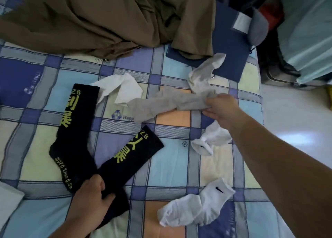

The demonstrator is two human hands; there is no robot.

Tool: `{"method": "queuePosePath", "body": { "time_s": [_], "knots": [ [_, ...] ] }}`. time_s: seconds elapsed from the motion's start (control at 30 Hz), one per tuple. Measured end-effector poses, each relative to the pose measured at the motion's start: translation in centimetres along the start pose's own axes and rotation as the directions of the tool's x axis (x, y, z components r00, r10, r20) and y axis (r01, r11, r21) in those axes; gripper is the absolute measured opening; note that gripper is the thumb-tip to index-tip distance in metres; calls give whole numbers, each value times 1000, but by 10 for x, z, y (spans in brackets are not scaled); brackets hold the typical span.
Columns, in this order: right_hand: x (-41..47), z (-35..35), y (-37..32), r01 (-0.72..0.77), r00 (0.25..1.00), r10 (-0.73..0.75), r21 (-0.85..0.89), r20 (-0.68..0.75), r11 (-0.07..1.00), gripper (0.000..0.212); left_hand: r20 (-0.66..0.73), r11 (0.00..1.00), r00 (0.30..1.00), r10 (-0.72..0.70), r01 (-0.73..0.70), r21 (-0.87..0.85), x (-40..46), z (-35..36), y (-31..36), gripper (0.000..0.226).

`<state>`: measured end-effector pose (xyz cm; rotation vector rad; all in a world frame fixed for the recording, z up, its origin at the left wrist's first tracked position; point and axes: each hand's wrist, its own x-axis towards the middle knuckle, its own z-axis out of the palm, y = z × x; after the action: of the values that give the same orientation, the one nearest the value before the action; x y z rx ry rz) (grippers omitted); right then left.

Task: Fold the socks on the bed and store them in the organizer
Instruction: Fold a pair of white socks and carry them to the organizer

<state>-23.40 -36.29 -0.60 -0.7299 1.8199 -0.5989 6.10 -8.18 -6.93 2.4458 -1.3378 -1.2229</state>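
On the checked bedsheet (170, 166), the left hand (93, 193) at lower left closes on two black socks (77, 130) where they overlap, while the right hand (221, 108) at centre right pinches a grey sock (161, 104), white socks (195, 207) lying loose nearby.

White sock (212, 139) partly hidden (under the forearm (269, 148)).

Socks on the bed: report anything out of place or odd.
None are folded or paired yet; white socks lie crumpled and scattered. One off-white sock drapes onto the navy folder. The brown garment is heaped across the bed's far side. No damage visible.
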Motion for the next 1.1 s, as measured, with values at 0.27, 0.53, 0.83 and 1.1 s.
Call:
{"method": "queuePosePath", "body": {
  "time_s": [0.27, 0.53, 0.83, 1.1],
  "knots": [
    [-16, -28, 4, 213, 971, -235, -276, -49, 937, 45, -2, 1000, 1000, -18, 18, 20, 4, 2, -2, 46],
    [-81, -46, 81, 351, 934, -254, -777, 252, 523, 28, 4, 999, 999, -35, 35, 20, 4, 3, 0, 42],
    [-114, -11, 186, 442, 867, -375, -855, 329, 271, 90, -18, 999, 1000, 20, -19, 28, 2, 3, 2, 41],
    [-108, -10, 188, 448, 851, -429, -844, 302, 294, 76, -34, 998, 999, 35, -33, 44, 3, 4, 3, 42]
  ]
}}
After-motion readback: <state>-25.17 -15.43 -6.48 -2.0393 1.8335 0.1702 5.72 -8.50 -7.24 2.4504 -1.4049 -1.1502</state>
